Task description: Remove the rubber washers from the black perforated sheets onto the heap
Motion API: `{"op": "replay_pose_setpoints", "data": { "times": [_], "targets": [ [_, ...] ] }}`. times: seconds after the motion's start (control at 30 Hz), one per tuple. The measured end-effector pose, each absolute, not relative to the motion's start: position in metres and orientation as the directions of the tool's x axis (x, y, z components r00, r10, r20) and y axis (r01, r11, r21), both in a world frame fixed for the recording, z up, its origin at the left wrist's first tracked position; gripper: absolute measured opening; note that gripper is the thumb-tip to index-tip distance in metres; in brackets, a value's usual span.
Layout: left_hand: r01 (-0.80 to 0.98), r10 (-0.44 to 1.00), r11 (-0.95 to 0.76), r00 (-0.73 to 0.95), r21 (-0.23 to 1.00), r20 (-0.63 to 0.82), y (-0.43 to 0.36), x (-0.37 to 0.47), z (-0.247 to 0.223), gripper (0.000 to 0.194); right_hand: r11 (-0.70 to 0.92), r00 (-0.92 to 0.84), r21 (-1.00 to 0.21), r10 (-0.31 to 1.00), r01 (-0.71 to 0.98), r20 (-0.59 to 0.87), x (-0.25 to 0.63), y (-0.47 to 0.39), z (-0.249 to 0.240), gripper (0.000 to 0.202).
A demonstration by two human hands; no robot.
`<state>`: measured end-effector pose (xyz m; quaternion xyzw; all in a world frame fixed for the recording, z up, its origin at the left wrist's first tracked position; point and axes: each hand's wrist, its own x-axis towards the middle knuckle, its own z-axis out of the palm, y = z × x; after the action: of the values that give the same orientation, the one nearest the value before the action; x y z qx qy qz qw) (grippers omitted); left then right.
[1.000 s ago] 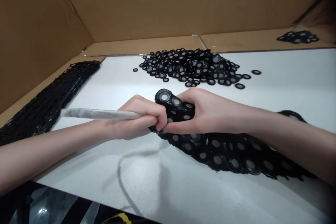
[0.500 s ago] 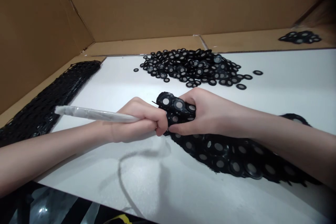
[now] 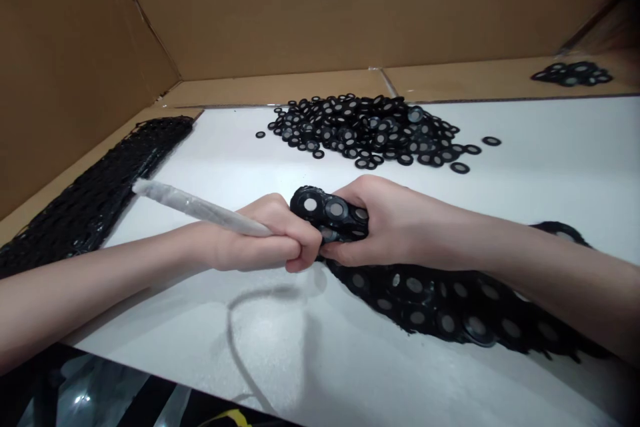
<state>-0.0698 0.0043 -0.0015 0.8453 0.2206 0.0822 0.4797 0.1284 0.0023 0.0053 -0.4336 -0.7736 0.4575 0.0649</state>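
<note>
Left hand (image 3: 270, 233) closed on slim whitish wrapped stick (image 3: 200, 208), right hand (image 3: 387, 220) gripping long black spotted sheet (image 3: 336, 210) of overlapping round pieces with pale grey centres

Far left, past the stick's outer end: flat black mesh-like stack (image 3: 95, 187), glossy, on brown cardboard border (image 3: 320, 83). Stick slants down to the left fist, fingers wrapped round it; its inner end hidden in the fist. Up from left grip, one loose black ring-edged disc (image 3: 261, 135), flat on white board (image 3: 225, 160). Sheet's raised end between the hands, just beside left fist; contact there unclear. Right grip closed on that end, thumb on near side, other fingers mostly hidden behind. Beyond both grips: big heap of small black discs with grey centres (image 3: 365, 127). Rest of sheet runs rightward and nearer from the grip, on the board, partly under right forearm (image 3: 530, 247). Beyond right grip, off the heap's right side, few stray discs (image 3: 491, 141). Far right, well beyond grip: small black disc cluster (image 3: 571, 73) on the cardboard border
</note>
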Motion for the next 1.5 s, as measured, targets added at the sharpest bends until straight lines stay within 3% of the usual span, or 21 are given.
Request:
{"op": "replay_pose_setpoints", "data": {
  "times": [0.07,0.27,0.47,0.87,1.03,1.5],
  "targets": [
    [0.274,0.459,-0.39,0.885,0.879,-0.072,0.005,-0.071,-0.002,0.022,0.232,-0.616,-0.748,0.735,0.622,-0.285,0.13,0.003,0.005,0.024],
    [0.113,0.7,-0.021,0.711,0.993,-0.066,0.01,-0.078,-0.009,0.017,0.389,-0.576,-0.629,0.809,0.673,-0.117,0.135,0.008,0.002,0.035],
    [0.23,0.83,-0.213,0.555,0.95,0.052,0.028,-0.085,-0.009,0.017,0.42,-0.519,-0.602,0.855,0.68,0.01,0.118,0.02,0.001,0.019],
    [0.392,0.774,-0.415,0.627,0.821,0.092,0.036,-0.087,-0.016,0.018,0.438,-0.466,-0.637,0.874,0.634,0.137,0.106,0.019,-0.016,0.005],
    [0.399,0.731,-0.494,0.672,0.773,0.12,0.037,-0.086,-0.013,0.018,0.449,-0.462,-0.685,0.868,0.573,0.182,0.104,0.02,-0.02,0.01],
    [0.363,0.659,-0.49,0.749,0.793,0.064,0.04,-0.087,-0.01,0.02,0.401,-0.489,-0.762,0.863,0.508,0.128,0.105,0.021,-0.022,0.01]
  ]
}}
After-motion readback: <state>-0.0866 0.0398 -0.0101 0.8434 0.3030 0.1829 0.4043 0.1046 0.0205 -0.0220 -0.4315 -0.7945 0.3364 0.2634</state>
